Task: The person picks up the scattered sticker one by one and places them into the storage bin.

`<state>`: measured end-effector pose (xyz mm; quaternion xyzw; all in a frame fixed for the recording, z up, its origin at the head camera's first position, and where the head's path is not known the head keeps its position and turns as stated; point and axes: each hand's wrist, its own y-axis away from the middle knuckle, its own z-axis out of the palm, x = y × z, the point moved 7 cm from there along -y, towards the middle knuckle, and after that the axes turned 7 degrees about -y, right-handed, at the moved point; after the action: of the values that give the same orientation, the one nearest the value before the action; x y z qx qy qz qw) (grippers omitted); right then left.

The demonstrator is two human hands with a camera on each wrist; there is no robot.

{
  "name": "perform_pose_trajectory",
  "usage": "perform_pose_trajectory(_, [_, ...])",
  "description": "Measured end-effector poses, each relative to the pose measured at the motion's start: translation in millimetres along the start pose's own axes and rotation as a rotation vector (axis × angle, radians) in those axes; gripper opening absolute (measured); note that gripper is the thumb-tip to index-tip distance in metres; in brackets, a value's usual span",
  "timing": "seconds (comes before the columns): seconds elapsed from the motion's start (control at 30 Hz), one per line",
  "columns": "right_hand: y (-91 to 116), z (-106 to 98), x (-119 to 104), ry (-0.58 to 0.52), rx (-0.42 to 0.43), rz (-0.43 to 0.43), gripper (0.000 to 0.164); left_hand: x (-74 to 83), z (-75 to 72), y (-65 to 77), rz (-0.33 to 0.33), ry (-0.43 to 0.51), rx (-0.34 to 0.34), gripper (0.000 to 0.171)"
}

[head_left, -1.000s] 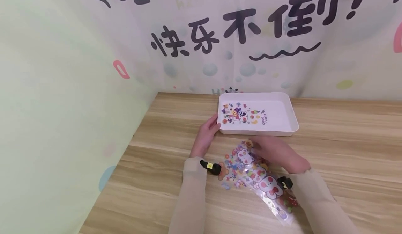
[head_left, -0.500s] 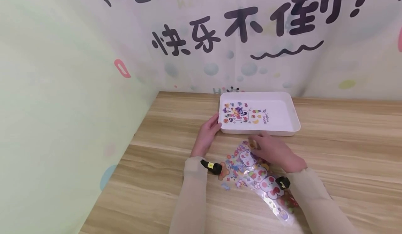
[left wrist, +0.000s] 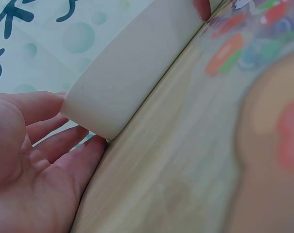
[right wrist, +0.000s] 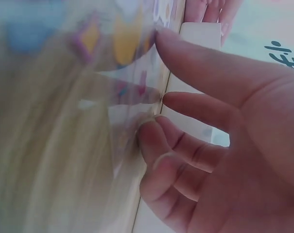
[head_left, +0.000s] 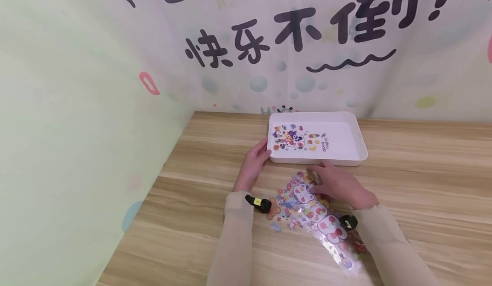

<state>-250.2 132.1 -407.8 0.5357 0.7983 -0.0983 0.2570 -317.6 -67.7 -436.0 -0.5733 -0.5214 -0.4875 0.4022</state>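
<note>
Little is seen to have changed over the last second. The white tray (head_left: 347,136) is found in the same place at the back of the table (head_left: 200,222), with cartoon figures and "good night" lettering shown on its floor; whether these are printed or loose cannot be told. Its left near corner is steadied, as before, by the left hand (head_left: 252,161): the fingers are laid against the end wall, relaxed rather than clenched, with the thumb set at the corner.

The clear film (head_left: 332,228), covered in rabbit and fruit stickers, is left lying in front of the tray, slanted toward the right forearm. A patch of small colourful stickers (head_left: 285,202) is seen beside it, and a brown bear shape (head_left: 273,209) is placed next to the left wrist camera (head_left: 263,205).

Only a slight shift is noticed in the right hand (head_left: 341,187), which is held at the film's far end, just before the tray's near wall. Its thumb is now more plainly shown than a second ago. In the right wrist view, the thumb and forefinger are parted at the film's edge and the other fingers are bent; whether the film is pinched cannot be told. The handling of the film is therefore judged to be little advanced, since no lifting is evident.
</note>
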Motion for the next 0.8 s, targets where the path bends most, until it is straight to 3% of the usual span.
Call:
perform_pose_trajectory(0.23, [-2, 1, 4, -0.059, -0.020, 0.022, 0.051, 14.3, 0.2, 9.1, -0.022, -0.031, -0.014, 0.047])
perform_pose_trajectory(0.6, [-5, 5, 10, -0.173, -0.073, 0.087, 0.043, 14.8, 0.6, 10.6, -0.018, -0.020, -0.008, 0.046])
perform_pose_trajectory(0.8, [-2, 7, 8, -0.322, -0.127, 0.077, 0.057, 16.1, 0.8, 10.6, -0.010, -0.020, -0.011, 0.046])
